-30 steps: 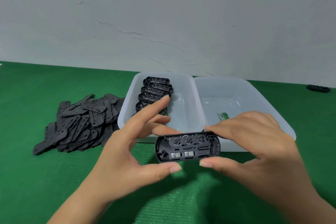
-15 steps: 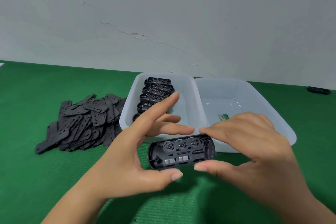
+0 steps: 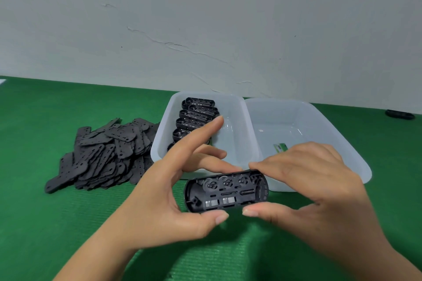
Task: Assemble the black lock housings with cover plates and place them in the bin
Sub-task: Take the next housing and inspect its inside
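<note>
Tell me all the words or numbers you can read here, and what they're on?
None can be read.
The green and white label lying in the right bin: its print is too small and blurred to read.
The lock housing held by the left hand and right hand: no letters or numbers show on it.
The pile of cover plates: only holes, no writing.

- No text, number or brand can be read anywhere.
- A small green and white label (image 3: 280, 147) lies in the right bin (image 3: 356, 157), right of centre; its print is too small to read.
</note>
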